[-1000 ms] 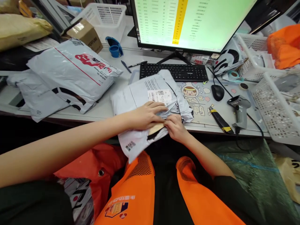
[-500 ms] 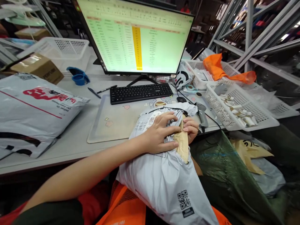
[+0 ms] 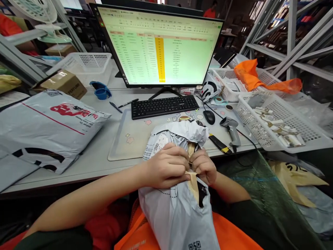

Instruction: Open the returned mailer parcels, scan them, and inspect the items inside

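A grey plastic mailer bag (image 3: 177, 211) stands on end against my lap at the desk's front edge. Its side is torn open, and a tan lining and a dark gap show there. My left hand (image 3: 166, 166) grips the bag's left flap beside the tear. My right hand (image 3: 204, 167) pinches the opposite edge of the tear, fingers curled, almost touching the left hand. The bag's crumpled top rests on the desk mat (image 3: 135, 135).
A monitor (image 3: 161, 48) and keyboard (image 3: 164, 106) stand behind the bag. A mouse (image 3: 209, 117), barcode scanner (image 3: 231, 129) and utility knife (image 3: 220, 144) lie to the right. White baskets (image 3: 281, 121) fill the right side. Large grey mailers (image 3: 49, 128) lie left. A green sack (image 3: 262, 198) sits lower right.
The bag came off the desk and was tipped upright against my lap. Both hands moved to the tear in its side and now grip its two edges.
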{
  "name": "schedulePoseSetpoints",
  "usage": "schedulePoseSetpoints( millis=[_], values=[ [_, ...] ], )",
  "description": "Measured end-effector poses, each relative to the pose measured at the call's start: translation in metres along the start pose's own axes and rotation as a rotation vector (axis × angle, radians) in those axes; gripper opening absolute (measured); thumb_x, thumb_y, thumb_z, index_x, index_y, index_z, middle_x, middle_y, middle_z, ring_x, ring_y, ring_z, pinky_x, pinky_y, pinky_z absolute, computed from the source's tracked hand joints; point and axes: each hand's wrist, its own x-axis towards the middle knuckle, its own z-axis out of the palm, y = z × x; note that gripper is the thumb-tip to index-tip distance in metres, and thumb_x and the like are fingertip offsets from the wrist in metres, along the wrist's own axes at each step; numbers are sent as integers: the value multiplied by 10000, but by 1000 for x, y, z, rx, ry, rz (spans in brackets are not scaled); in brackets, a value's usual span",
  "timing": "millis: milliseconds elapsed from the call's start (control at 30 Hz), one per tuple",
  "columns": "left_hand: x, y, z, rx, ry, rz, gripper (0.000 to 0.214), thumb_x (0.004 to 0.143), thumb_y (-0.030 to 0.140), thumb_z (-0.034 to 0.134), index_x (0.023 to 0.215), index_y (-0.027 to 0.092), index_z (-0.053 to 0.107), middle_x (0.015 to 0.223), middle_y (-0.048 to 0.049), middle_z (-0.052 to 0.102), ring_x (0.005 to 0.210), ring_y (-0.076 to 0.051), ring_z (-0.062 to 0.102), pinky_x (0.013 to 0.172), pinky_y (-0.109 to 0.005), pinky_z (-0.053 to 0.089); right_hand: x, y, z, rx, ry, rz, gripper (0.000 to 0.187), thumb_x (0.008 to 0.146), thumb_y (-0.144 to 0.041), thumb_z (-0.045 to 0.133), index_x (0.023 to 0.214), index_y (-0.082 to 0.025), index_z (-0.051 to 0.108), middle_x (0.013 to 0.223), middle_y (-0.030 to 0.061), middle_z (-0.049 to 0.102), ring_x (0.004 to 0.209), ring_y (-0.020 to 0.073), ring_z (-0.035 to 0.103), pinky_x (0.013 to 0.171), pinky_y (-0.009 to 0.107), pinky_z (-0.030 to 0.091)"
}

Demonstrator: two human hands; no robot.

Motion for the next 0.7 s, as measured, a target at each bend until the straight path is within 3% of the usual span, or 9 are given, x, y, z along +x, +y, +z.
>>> schedulePoseSetpoints(
  millis=[133, 233, 367, 467, 533, 633, 700],
  values=[
    [13, 12, -20, 138, -278, -53, 216, 1023, 272, 514, 821, 201, 538, 696, 4, 609, 716, -169, 542, 725, -347, 376, 24, 2, -15, -6, 50, -190, 546, 1078, -567, 248, 803, -207, 554, 678, -10, 478, 745, 183, 534, 794, 396, 332],
    [18, 27, -37, 380, -397, -16, 308, 1064, 357, 429, 827, 197, 543, 710, -2, 576, 699, -175, 502, 702, -356, 349, 41, 2, -34, -203, -62, -281, 569, 1031, -667, 379, 710, -212, 498, 651, -21, 459, 707, 174, 458, 769, 393, 307],
    [-2, 52, -68, 611, -536, 83, 293, 1071, 330, 442, 852, 194, 582, 831, -21, 631, 791, -181, 534, 724, -347, 348, 32, -2, -70, -302, -225, -403, 441, 1015, -493, 593, 694, -217, 470, 653, -43, 467, 706, 161, 442, 696, 373, 248],
    [-31, 67, -90, 620, -515, 64, 220, 1030, 148, 459, 871, 203, 602, 897, -5, 664, 829, -166, 552, 721, -346, 325, 10, -2, -93, -307, -296, -412, 371, 1018, -373, 619, 700, -221, 502, 701, -29, 538, 784, 171, 521, 651, 379, 210],
    [-44, 69, -97, 607, -461, 2, 251, 1035, 162, 448, 830, 210, 583, 842, 10, 654, 791, -158, 547, 723, -347, 322, 2, -3, -97, -329, -279, -382, 351, 1034, -384, 593, 720, -233, 548, 765, -23, 610, 879, 172, 563, 680, 387, 264],
    [-49, 66, -96, 698, -372, -84, 334, 1053, 320, 481, 739, 222, 539, 730, 15, 621, 770, -172, 552, 768, -355, 360, 11, -11, -80, -351, -157, -339, 268, 1033, -430, 581, 844, -254, 652, 1012, 0, 719, 1083, 177, 577, 884, 402, 368],
    [-44, 68, -89, 768, -309, -81, 292, 1040, 288, 492, 772, 224, 589, 827, -15, 692, 923, -205, 596, 829, -376, 387, 26, -22, -62, -325, -168, -353, 169, 1032, -338, 573, 1001, -221, 692, 1118, 50, 720, 1146, 192, 574, 994, 399, 377]
  ],
)
